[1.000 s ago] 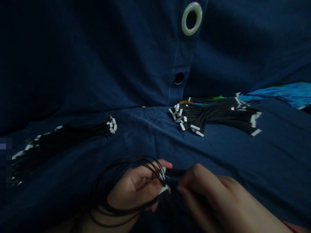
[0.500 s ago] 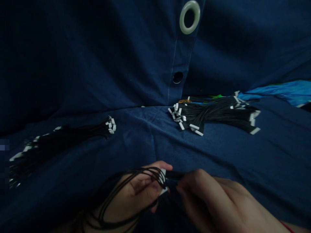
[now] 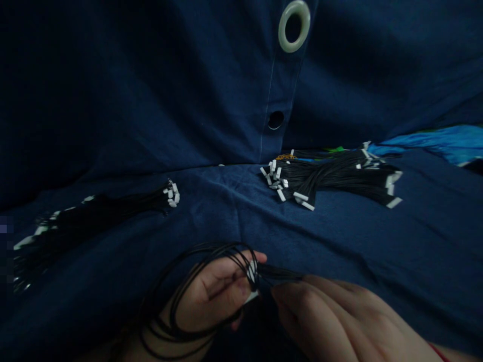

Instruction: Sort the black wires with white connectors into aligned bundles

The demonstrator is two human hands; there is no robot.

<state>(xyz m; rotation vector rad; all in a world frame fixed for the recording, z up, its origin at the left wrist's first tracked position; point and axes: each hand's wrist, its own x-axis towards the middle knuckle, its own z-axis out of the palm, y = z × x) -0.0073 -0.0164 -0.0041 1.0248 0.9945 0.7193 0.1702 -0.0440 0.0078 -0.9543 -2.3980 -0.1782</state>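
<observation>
My left hand [image 3: 217, 291] is closed around a bunch of thin black wires [image 3: 181, 291] that loop out over my wrist; their small white connectors [image 3: 252, 274] sit at my thumb and fingertips. My right hand [image 3: 332, 317] is just to the right, fingers curled and pinching the black wire ends [image 3: 281, 274] that stick out past the connectors. Both hands work low in the view, above dark blue cloth [image 3: 234, 221].
A pile of black wires with white connectors [image 3: 332, 178] lies at the back right. Another bundle [image 3: 94, 216] stretches along the left. Blue fabric with a pale ring eyelet [image 3: 293, 26] and a dark hole [image 3: 275, 119] rises behind. Bright blue material [image 3: 433, 143] shows far right.
My right hand has slid right and down along the wire ends, away from the connectors. The loop of wires over my left wrist has shifted a little.
</observation>
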